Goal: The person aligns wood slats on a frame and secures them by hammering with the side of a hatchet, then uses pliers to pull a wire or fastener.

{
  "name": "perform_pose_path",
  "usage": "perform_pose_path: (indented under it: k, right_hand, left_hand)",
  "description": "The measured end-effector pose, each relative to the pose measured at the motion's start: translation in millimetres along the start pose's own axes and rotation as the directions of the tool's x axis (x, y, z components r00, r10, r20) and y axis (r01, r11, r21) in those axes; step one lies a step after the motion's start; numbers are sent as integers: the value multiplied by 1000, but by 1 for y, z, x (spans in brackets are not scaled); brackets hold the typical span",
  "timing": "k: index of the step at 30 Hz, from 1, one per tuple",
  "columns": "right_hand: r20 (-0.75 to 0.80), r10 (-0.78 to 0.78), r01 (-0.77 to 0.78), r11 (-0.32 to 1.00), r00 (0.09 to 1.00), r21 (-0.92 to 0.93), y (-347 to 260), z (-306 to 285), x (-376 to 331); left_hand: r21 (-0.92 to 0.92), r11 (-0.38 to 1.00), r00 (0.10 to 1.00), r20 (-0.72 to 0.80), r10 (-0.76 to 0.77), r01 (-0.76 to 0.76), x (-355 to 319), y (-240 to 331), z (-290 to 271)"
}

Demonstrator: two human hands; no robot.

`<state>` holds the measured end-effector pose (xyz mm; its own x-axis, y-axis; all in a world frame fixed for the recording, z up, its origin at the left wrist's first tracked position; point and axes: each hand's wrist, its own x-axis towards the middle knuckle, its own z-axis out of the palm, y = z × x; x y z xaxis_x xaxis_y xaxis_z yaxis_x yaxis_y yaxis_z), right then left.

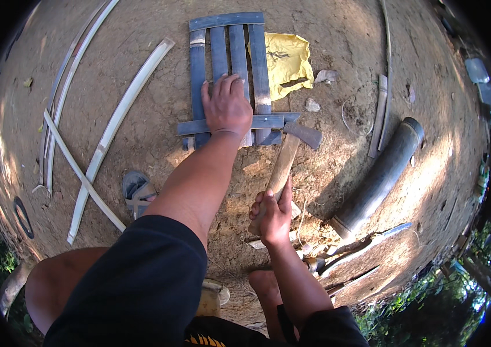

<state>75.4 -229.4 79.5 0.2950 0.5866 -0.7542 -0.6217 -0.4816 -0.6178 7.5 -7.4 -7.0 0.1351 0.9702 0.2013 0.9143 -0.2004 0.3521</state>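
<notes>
Frame (238,55) of dark slats lay flat near the middle of the far edge of the ground (326,168), four slats running lengthwise, with one crosspiece over the far end and another close to the near end. Your left hand (227,110) rested palm down on it, mostly beyond the near crosspiece, its fingers spread a little across the middle slats. Your right hand (274,217) was closer to you, its fingers wrapped around the wooden handle of an axe (284,159). The axe's head was at the right end of the near crosspiece; whether the two touched could not be told from this view. A yellow sheet (287,61) lay partly under the frame's right side. Toward the ground's right edge, a thick dark tube (378,176) lay aslant beside a stick (379,113). Nearer your right forearm lay a long blade (390,232). Toward the left edge, a pale strip (119,118) was crossed by a thinner strip (80,173). A sandal (134,180) showed just beside your left forearm.
</notes>
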Motion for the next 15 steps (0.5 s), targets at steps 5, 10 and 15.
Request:
perform_pose_path:
  k: [5,10,15]
  right_hand:
    - [-21,-27,28,1000,999,13,-5,5,-2]
    - [-36,-43,41,998,998,-42,-4,4,-4]
    - [4,-246,218,851,969,-478,0,-11,-9]
  left_hand:
    - [-3,1000,1000,5,-8,8,0,0,0]
    - [0,1000,1000,21,-6,6,-1,0,-1]
    - [-5,1000,1000,31,-1,1,1,2,-2]
